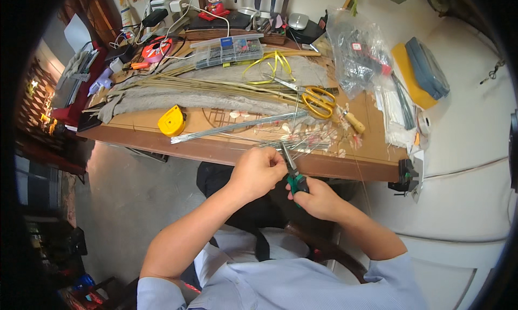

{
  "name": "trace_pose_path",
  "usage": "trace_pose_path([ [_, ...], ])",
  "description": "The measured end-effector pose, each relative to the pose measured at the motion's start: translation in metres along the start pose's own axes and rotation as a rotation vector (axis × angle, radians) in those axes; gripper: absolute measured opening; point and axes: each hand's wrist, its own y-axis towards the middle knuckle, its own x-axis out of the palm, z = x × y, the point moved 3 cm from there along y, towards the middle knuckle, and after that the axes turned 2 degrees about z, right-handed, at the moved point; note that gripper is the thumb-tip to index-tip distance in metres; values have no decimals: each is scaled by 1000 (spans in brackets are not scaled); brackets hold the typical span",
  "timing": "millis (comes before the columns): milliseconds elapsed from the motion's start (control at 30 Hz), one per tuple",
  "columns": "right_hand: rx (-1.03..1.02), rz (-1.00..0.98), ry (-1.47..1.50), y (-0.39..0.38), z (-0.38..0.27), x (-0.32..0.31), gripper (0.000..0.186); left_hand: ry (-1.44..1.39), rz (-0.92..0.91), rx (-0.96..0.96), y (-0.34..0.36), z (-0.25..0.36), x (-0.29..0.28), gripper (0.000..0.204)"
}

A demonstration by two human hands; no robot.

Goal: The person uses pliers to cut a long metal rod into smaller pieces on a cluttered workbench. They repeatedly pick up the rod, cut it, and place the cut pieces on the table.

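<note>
Pliers (293,173) at the centre of the action, green and black in the grip, held out at the near edge of the surface (369,155), their tips pointing to the far side, over a scatter of loose wires (310,143)! Right hand (319,198) has them, fingers wrapped round the handles. Over to the left hand (254,171), just beside the pliers: fingers curled in, thumb and fingertips brought together, but whether something thin is pinched between them, I cannot tell.

Look across the surface! A bundle of metal rods (232,128) runs from left to right, and a yellow tape measure (171,121) sits just beyond its left end. Scissors (318,101) with yellow handles lie on the far side of the loose wires, blades pointing far and left. Long thin strips (216,84) stretch over a grey cloth (132,106), and behind them comes a clear compartment box (229,51). Out on the far right, a crumpled clear plastic bag (350,54), and nearer, a wooden handle (354,123).
</note>
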Motion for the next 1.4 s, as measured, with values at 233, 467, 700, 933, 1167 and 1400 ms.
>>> trace_pose_path([
  [233,3,0,-28,-2,-6,5,25,-11,1,0,-2,-1,-2,16],
  [467,-23,49,-178,-3,-6,2,27,-27,-15,-17,-1,0,0,15],
  [700,-45,98,-272,-7,-13,3,24,-2,-11,-18,-2,7,0,17],
  [933,12,97,-25,2,5,13,33,126,15,27,-3,6,-1,18],
  [1167,-17,165,64,0,10,20,27,349,163,231,-7,5,4,17],
  [1400,300,-121,543,-1,14,22,20,766,234,550,-19,19,11,14],
])
